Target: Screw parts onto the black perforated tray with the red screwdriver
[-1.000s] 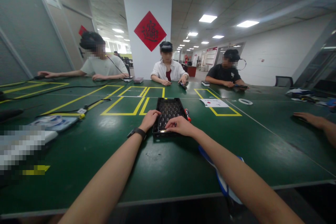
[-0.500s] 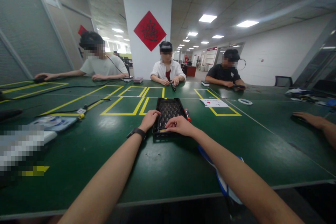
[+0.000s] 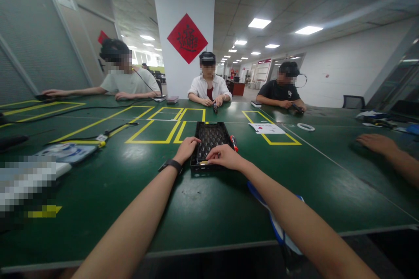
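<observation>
Right grip (image 3: 225,156), fingers bent together, meets the near end of the black case (image 3: 207,168); whether it grasps the small yellowish piece (image 3: 204,162) there cannot be told. That piece lies at about 8 o'clock from the right grip's fingertips, the nearer hand to it. The case sits on the table (image 3: 209,213) with its long axis running from 6 to 12 o'clock. Left grip (image 3: 186,150) touches the case's 9 o'clock side; its closure is unclear. A red-and-black object (image 3: 234,143) lies just beside the case at 3 o'clock.
</observation>
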{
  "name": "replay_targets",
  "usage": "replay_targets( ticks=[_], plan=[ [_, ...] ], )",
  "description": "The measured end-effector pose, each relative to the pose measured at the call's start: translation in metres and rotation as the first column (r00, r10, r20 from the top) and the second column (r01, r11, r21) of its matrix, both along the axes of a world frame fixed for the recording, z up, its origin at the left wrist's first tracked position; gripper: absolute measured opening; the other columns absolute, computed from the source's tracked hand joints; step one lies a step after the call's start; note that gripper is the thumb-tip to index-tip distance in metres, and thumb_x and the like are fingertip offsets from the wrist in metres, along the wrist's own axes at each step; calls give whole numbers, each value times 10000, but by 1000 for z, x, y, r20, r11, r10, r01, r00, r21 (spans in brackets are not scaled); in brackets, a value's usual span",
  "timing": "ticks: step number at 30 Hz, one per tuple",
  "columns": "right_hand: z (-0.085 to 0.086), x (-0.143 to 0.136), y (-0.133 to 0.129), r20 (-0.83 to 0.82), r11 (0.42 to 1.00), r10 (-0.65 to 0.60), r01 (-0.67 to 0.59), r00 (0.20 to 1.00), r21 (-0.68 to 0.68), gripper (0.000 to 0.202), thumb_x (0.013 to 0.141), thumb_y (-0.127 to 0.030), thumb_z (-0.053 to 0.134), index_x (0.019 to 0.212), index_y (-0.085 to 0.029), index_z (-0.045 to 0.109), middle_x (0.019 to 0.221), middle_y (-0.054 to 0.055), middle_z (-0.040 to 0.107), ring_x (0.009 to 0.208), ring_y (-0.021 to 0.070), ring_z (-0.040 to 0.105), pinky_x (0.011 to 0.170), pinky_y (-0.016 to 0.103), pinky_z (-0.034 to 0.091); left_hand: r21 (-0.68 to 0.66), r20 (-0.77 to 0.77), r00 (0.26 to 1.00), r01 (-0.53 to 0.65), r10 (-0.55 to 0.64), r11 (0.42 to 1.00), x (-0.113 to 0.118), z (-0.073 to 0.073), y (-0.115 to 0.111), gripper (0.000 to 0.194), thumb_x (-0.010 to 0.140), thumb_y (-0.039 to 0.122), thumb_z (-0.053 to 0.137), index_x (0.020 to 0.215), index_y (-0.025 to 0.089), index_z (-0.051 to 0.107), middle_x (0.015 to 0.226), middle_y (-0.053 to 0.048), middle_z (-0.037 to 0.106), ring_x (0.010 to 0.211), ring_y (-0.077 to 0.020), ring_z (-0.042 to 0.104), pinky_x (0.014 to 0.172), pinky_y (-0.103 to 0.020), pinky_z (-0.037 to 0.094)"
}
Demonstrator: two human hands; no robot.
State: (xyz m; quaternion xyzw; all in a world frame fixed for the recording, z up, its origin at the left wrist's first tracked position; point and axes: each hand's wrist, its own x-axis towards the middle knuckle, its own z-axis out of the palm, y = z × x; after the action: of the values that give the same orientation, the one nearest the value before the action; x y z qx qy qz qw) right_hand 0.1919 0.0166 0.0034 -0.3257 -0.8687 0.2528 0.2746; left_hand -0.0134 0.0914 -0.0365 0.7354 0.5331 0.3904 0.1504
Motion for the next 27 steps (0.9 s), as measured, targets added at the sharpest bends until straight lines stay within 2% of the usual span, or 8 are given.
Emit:
replay_targets(
  ticks=[8, 17, 27],
  plan=[
    [2, 0, -1, 22, 998, -4, 2, 1000, 65, 245, 721, -340, 607, 838, -141, 687, 704, 39, 662, 618, 102, 567, 597, 197, 411, 2, 2, 1000, -9, 9, 1000, 0, -1, 1, 334, 737, 217, 349, 849, 162, 660, 963, -46, 634, 955, -182, 519, 877, -292, 388],
    [-1, 0, 0, 3, 1000, -2, 2, 1000, -2, 301, 674, -375, 646, 840, -126, 684, 686, 44, 660, 582, 98, 554, 563, 192, 408, 22, 1, 1000, 3, -3, 1000, 0, -1, 0, 340, 739, 218, 342, 845, 158, 659, 957, -51, 636, 945, -186, 524, 865, -296, 396],
    [1, 0, -1, 24, 1000, -10, 10, 1000, 23, 268, 683, -360, 638, 825, -139, 694, 661, 32, 650, 572, 94, 546, 549, 187, 389, 2, -6, 1000, -5, 5, 1000, 1, 1, -3, 340, 745, 214, 337, 851, 165, 656, 970, -50, 629, 967, -189, 513, 886, -302, 382]
  ],
)
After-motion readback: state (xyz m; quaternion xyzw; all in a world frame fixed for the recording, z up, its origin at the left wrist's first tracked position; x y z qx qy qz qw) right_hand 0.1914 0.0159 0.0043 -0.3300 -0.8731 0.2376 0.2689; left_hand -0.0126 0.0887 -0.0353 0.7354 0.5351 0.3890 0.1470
